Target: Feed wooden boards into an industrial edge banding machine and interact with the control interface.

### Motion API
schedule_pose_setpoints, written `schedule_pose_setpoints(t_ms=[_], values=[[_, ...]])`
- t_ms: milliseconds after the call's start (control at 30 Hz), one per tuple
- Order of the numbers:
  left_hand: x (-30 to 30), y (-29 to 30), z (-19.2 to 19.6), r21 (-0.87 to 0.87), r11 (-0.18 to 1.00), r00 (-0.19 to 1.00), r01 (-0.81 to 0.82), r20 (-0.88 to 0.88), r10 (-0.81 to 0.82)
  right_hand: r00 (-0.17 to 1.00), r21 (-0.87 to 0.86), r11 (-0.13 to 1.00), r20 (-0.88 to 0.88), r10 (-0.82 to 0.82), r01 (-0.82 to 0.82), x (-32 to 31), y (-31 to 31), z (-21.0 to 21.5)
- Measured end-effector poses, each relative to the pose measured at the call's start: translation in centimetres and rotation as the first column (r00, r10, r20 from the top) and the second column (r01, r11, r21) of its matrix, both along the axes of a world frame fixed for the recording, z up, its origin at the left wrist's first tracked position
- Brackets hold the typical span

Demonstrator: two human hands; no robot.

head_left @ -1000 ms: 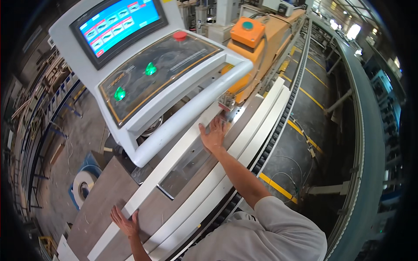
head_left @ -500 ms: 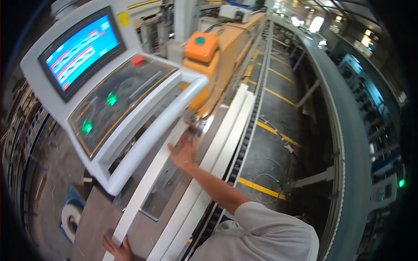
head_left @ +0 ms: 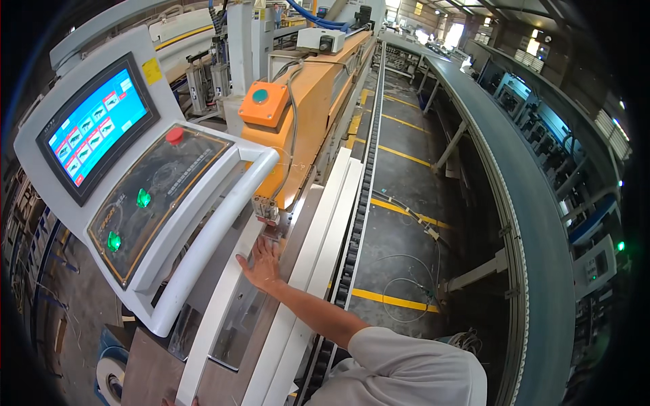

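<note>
A long white strip point(head_left: 214, 318) lies on the brown machine bed, its far end running up to a small metal block point(head_left: 266, 208) under the orange machine head. My right hand point(head_left: 264, 266) lies open beside that block, fingers spread forward and the thumb touching the strip's edge. At the bottom edge, only the fingertips of my left hand point(head_left: 194, 401) show, one on each side of the strip's near end; the rest is out of view. Two more white strips point(head_left: 313, 264) lie side by side under my right forearm.
A grey control panel with a lit screen point(head_left: 98, 127) and white handrail point(head_left: 210, 250) stands at the left. An orange box with a green button point(head_left: 263, 103) sits on the machine. To the right run a roller track point(head_left: 352, 254), floor cables and a green conveyor belt point(head_left: 542, 223).
The view has shifted, so my left hand has mostly slipped below the bottom edge. My right hand is still near the strip's far end, with its fingers spread.
</note>
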State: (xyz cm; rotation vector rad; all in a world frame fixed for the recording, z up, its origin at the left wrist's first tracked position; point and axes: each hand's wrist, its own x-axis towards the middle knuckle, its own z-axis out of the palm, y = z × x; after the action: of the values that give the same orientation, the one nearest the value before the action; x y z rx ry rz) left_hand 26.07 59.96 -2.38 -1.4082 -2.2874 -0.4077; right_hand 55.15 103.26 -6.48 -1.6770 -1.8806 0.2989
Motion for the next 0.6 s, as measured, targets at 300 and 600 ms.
schedule_pose_setpoints(t_ms=[300,600], values=[[0.9,0.5,1.1,0.017,1.000,1.000,0.009,0.004,-0.009,1.000,0.017,1.000,-0.017,-0.025,0.025,-0.1,-0.1,-0.2],[0.5,0.6,0.6,0.010,1.000,1.000,0.008,0.015,-0.008,0.992,-0.032,0.996,0.093,-0.085,0.088,-0.4,1.1,-2.1]])
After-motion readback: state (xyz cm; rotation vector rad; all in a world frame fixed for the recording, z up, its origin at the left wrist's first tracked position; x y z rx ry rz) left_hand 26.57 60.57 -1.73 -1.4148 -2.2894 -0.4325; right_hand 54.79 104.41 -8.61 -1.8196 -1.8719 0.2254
